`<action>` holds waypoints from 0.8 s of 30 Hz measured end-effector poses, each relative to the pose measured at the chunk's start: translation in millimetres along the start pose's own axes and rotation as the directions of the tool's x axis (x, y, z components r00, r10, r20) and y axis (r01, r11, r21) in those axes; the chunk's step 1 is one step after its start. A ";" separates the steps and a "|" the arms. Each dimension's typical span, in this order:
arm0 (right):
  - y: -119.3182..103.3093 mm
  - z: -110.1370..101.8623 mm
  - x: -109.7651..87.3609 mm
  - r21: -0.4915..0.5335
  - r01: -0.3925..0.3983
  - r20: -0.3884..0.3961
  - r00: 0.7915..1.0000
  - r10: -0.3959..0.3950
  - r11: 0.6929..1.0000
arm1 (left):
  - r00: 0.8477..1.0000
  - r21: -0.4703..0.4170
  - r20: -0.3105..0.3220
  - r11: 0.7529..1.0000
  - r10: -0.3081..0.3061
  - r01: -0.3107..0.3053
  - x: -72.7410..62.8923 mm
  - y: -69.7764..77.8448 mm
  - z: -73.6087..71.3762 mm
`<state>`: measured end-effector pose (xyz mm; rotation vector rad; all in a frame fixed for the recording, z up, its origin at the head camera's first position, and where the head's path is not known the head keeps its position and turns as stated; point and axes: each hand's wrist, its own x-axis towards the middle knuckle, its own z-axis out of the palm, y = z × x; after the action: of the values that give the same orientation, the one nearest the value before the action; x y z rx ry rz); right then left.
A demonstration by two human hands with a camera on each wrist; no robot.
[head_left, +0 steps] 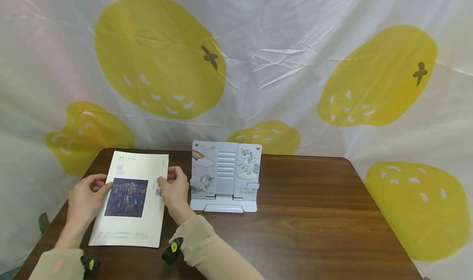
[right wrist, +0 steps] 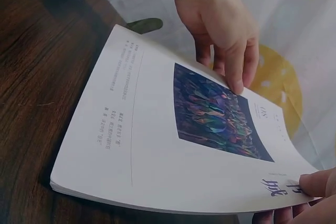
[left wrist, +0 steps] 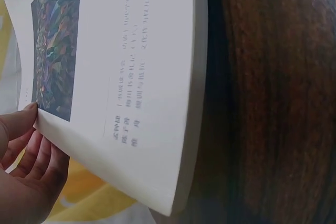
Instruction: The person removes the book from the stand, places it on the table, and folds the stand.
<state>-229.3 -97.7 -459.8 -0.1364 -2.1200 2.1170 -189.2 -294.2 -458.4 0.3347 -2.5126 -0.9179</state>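
A white paperback magazine (head_left: 127, 230) with a dark, colourful picture on its cover is held between both hands at the left of the table. My left hand (head_left: 86, 200) pinches its left edge, thumb on the cover and fingers beneath. On the opposite edge, my right hand (head_left: 177, 193) grips with the thumb on top beside a large printed character. In the left wrist view, the near edge of the magazine (left wrist: 152, 171) shows its page thickness close over the wood. The right wrist view shows the cover (right wrist: 152, 145) bending slightly upward toward its top end.
Just right of my right hand stands a white book stand (head_left: 225, 189) with unicorn and rainbow prints, its panel upright and a ledge at its front. The brown wooden table (head_left: 310, 222) extends to the right. Behind hangs a white curtain (head_left: 273, 95) with yellow fruit shapes.
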 end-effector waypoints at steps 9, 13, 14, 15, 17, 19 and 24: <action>4.0 -1.5 -0.5 -0.007 -0.024 0.006 1.000 0.024 1.000 | 1.000 0.016 0.023 1.000 -0.007 0.006 -0.6 -4.1 5.5; 6.9 -2.0 -0.1 -0.022 -0.060 0.003 0.998 0.060 0.998 | 0.999 0.023 0.047 1.000 0.009 -0.010 -0.8 -8.2 6.5; 8.1 -2.1 0.2 -0.026 -0.070 0.001 0.998 0.070 0.997 | 0.998 0.021 0.058 1.000 0.010 -0.011 -1.1 -9.0 6.8; 9.3 -2.1 0.3 -0.030 -0.079 0.001 0.997 0.079 0.996 | 0.998 0.021 0.068 1.000 0.010 -0.011 -1.5 -9.7 7.0; 11.9 -2.3 0.8 -0.033 -0.093 0.001 0.996 0.093 0.995 | 0.996 0.024 0.093 1.000 0.007 -0.009 -1.1 -11.2 7.4; 14.4 -2.3 1.0 -0.041 -0.098 0.002 0.995 0.098 0.994 | 0.994 0.025 0.107 1.000 0.004 -0.007 -1.3 -12.4 7.9; 19.6 -2.5 0.6 -0.086 -0.087 0.004 0.996 0.087 0.993 | 0.992 0.032 0.122 0.999 0.022 -0.026 -1.9 -16.6 9.2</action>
<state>-230.2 -95.1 -479.4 -0.2347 -2.2495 2.0762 -190.7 -300.9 -476.2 0.2659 -2.6399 -0.9138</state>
